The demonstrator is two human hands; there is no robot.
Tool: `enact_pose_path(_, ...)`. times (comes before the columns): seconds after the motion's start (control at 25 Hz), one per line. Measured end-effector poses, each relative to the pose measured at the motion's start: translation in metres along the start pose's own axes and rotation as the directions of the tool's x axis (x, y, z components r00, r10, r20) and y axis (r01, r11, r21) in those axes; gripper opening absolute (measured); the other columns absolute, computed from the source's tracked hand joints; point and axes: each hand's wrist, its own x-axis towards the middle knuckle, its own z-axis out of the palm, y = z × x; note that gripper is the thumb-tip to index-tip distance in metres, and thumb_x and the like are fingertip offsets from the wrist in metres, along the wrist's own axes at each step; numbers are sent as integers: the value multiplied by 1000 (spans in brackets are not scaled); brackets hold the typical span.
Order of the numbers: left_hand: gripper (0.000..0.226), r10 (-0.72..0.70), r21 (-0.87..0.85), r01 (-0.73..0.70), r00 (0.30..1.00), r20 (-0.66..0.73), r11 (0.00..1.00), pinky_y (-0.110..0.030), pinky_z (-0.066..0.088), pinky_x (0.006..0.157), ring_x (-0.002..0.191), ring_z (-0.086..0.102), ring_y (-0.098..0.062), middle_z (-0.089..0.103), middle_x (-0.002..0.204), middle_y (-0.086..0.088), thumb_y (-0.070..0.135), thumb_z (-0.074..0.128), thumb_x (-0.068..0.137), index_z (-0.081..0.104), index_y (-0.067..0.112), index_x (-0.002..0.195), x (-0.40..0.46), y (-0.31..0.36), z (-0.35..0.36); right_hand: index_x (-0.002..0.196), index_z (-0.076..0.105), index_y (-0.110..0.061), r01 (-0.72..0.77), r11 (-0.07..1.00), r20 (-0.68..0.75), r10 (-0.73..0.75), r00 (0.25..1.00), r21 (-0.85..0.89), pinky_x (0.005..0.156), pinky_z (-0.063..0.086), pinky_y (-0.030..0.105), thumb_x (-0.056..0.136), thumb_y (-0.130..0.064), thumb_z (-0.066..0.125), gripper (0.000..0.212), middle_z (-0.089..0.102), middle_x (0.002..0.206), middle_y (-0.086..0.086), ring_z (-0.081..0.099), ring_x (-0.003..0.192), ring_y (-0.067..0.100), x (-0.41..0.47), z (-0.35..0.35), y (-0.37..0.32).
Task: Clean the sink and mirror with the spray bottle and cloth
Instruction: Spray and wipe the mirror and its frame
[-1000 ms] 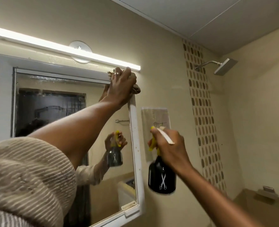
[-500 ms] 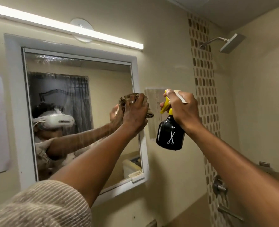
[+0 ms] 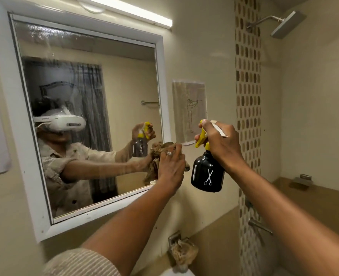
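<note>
White-framed mirror [image 3: 89, 108] on the left wall, streaked glass, left hand [image 3: 171, 168] pressing a brown cloth [image 3: 156, 154] flat against its lower right corner, right hand [image 3: 219, 143] just right, fingers wrapped round the yellow trigger of a black spray bottle [image 3: 207, 173], held upright clear of the wall.

The mirror [image 3: 108, 108] is glossy glass, streaked and hazy near its top, set in a smooth white painted frame [image 3: 35, 196]. The cloth [image 3: 154, 156] is brown, soft and crumpled. The spray bottle [image 3: 207, 174] has a shiny black body and a yellow plastic trigger. The shower head [image 3: 288, 23] is brushed metal. The wall [image 3: 200, 56] is smooth, slightly glossy cream tile.
</note>
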Motion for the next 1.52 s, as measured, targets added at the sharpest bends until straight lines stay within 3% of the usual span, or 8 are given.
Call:
enact_pose_path(0.4, 47, -6, -23, 12, 970, 243, 1000, -42, 24, 112, 141, 21, -30, 23, 151, -11, 39, 58, 94, 53, 11, 132, -68, 52, 70, 82, 75, 2, 5, 999, 39, -4, 999, -46, 75, 60, 49, 101, -31, 56, 42, 78, 68, 8, 74, 78, 36, -11, -37, 18)
enact_pose_path(0.68, 45, -198, -62, 288, 784, 588, 956, -39, 38, 103, 130, 37, -32, 37, 143, -9, 23, 60, 86, 52, 21, 130, -172, -18, 79, 87, 74, 2, -32, 999, 84, 32, 996, -2, 73, 56, 42, 104, -32, 56, 42, 78, 70, 15, 76, 69, 17, -25, -35, 38)
enact_pose_path(0.76, 38, -218, -266, 516, 695, 685, 814, -38, 44, 98, 119, 49, -29, 49, 130, -5, 28, 51, 85, 54, 29, 123, -215, -25, 69, 85, 75, 0, -83, 996, 88, 80, 993, 35, 75, 57, 41, 104, -32, 57, 42, 78, 70, 14, 76, 69, 12, -40, -14, 44)
enact_pose_path(0.84, 30, -211, -531, 762, 626, 751, 371, -38, 51, 94, 108, 62, -23, 67, 113, -1, 27, 51, 83, 65, 27, 109, -256, -31, 55, 78, 76, -3, -92, 996, 155, 89, 984, 17, 76, 58, 43, 104, -34, 57, 45, 79, 70, 6, 74, 69, 15, -69, 15, 45)
enact_pose_path(0.92, 19, -249, -578, 803, 535, 807, -147, -29, 56, 83, 98, 69, -19, 76, 99, 1, 11, 58, 92, 70, 19, 104, -286, -38, 37, 74, 77, -10, -76, 997, 264, 73, 962, 0, 71, 57, 42, 106, -34, 57, 45, 79, 73, 1, 73, 68, 16, -108, 45, 42)
enact_pose_path(1.0, 17, -357, -559, 712, 436, 826, -425, -17, 54, 66, 89, 70, -17, 76, 92, -1, 2, 62, 93, 70, 15, 98, -311, -53, 23, 77, 78, -15, -48, 999, 367, 40, 929, 12, 66, 58, 43, 107, -31, 57, 41, 78, 75, 4, 74, 71, 18, -154, 77, 38)
enact_pose_path(1.24, 38, -711, -713, 426, 199, 674, -557, -45, 52, 96, 105, 65, -33, 69, 114, -12, 20, 70, 89, 63, 11, 125, -354, -120, -6, 73, 67, -11, -3, 997, 531, -42, 846, 83, 66, 53, 29, 107, -23, 57, 37, 70, 69, 4, 69, 69, 16, -264, 162, 21)
enact_pose_path(1.52, 38, -799, -872, 276, 359, 483, -403, -56, 56, 88, 103, 67, -34, 70, 114, -8, 18, 73, 87, 60, 25, 122, -358, -159, -34, 68, 62, -2, -57, 998, 346, 62, 936, -24, 53, 47, 27, 108, -24, 53, 46, 67, 62, 13, 62, 54, 17, -288, 191, 19)
